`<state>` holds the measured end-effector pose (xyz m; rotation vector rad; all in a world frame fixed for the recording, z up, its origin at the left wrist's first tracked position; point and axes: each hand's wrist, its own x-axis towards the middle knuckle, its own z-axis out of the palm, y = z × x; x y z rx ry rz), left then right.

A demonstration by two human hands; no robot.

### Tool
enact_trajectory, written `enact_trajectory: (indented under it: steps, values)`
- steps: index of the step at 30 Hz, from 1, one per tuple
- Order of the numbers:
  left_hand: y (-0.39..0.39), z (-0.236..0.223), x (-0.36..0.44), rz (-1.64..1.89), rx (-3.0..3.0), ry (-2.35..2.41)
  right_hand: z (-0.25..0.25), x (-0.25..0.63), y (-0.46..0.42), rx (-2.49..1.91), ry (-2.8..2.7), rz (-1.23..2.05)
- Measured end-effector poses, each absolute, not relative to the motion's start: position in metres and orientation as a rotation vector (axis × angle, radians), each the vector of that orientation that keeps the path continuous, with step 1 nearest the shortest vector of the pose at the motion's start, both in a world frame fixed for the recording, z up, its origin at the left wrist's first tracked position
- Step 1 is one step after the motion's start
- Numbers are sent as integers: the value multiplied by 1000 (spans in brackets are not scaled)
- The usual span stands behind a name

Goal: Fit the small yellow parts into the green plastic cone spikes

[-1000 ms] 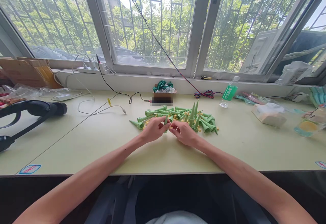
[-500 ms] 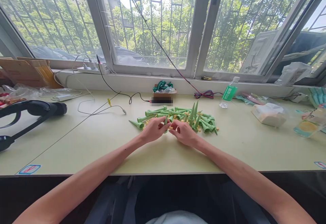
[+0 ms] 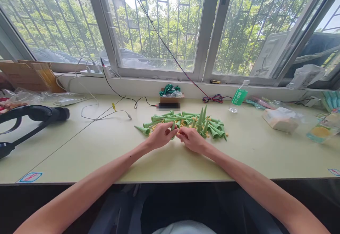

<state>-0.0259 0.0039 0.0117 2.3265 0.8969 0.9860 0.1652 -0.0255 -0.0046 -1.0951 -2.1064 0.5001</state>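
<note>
My left hand (image 3: 160,135) is closed round a green plastic spike (image 3: 173,127), held roughly upright with its tip above the fingers. Close beside it, my right hand (image 3: 191,138) has thumb and fingers pinched together near the spike; whatever sits between them is hidden. Just beyond both hands lies a pile of hollow green spikes (image 3: 216,132), mixed with small yellow pieces (image 3: 226,135). A few of the spikes stand point up, one tall spike (image 3: 203,115) among them. Another spike (image 3: 142,130) lies at the pile's left end.
Behind the pile is a small cardboard box (image 3: 170,100) with green and clear plastic in it. A bottle (image 3: 238,97) and a tissue pack (image 3: 281,118) stand to the right. On the left are a black headset (image 3: 34,117) and a loose cable (image 3: 111,111) on the table (image 3: 79,149).
My right fingers have curled in slightly, and the small yellow piece seen at their tips before is now hidden. My left hand and the spike in it have barely moved.
</note>
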Motion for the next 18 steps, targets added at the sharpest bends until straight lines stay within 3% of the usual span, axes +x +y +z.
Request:
enact_trajectory:
  steps: [18]
  values:
    - [4, 12, -25, 976, 2319, 899, -4, 165, -25, -1090, -2079, 489]
